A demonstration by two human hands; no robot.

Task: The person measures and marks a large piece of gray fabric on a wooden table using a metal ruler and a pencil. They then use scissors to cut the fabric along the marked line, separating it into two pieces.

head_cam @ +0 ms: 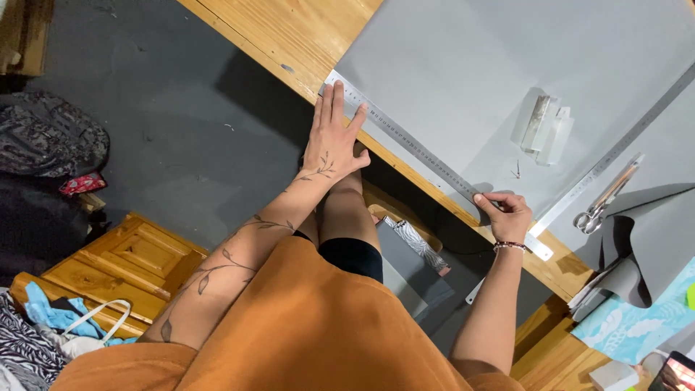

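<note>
Both hands pin my steel ruler (pixel 427 156) along the grey sheet's (pixel 470 65) edge: left hand (pixel 333 141) flat, right hand (pixel 507 213) pinching; no cut visible, scissors (pixel 604 199) idle.

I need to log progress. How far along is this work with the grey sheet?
Done: a metal ruler lies along the near edge of the grey sheet. In hand: the left hand presses it flat, the right hand pinches its other end. Left: scissors lie untouched; no cut shows.

Lit phone screen (pixel 675 374), reddish, bottom right corner; perhaps a white box (pixel 612 376) beside.
</note>
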